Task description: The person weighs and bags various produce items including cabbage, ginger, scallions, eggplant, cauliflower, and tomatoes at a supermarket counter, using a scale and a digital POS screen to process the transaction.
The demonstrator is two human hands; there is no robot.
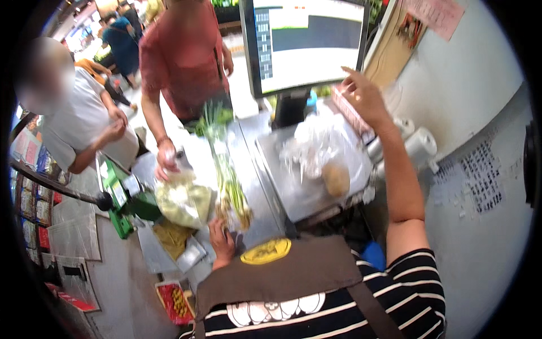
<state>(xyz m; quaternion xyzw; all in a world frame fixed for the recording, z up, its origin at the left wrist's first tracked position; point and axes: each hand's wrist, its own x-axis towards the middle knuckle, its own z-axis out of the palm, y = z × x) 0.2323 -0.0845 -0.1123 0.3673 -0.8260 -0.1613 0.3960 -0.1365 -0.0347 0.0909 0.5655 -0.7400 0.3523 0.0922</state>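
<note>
My right hand (358,91) is raised to the lower right of a monitor (313,46). Its index finger points at the screen, and it holds nothing. A clear plastic bag (313,140) with a brown, potato-like item (336,180) rests on the metal weighing platform (279,182) below. My left hand (221,241) is on the counter, fingers apart, by the root ends of a bunch of green onions (230,182). Whether it touches them I cannot tell. Beside the onions sits a bag of pale yellowish-green contents (184,201), with another person's hand (166,161) at its top.
A green device (120,190) stands at the counter's left. Plastic bag rolls (419,142) are by the wall at right. Two people face me across the counter, one in a red shirt (182,63), one in white (80,114). A red packet (175,301) lies at lower left.
</note>
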